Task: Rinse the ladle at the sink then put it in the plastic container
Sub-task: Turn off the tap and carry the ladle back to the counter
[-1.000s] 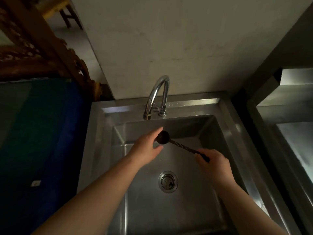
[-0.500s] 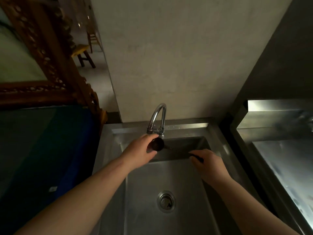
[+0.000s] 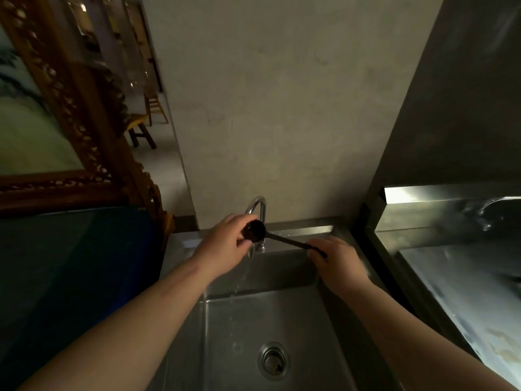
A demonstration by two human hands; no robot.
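Note:
A small dark ladle (image 3: pixel 255 230) is held under the chrome tap (image 3: pixel 258 206) at the back of the steel sink (image 3: pixel 253 328). My right hand (image 3: pixel 335 259) grips the end of its thin dark handle. My left hand (image 3: pixel 225 244) cups the round bowl, with fingers wrapped around it. A thin stream of water (image 3: pixel 244 275) runs down from the bowl into the basin. No plastic container is in view.
The drain (image 3: pixel 273 360) sits in the basin floor near the front. A second steel unit (image 3: pixel 456 266) stands to the right. A dark blue surface (image 3: pixel 70 277) and a carved wooden frame (image 3: pixel 70 108) lie to the left. A plain wall rises behind the tap.
Both hands have raised the ladle from mid-basin up to the tap's spout. Water now runs down from it. The camera has tilted upward.

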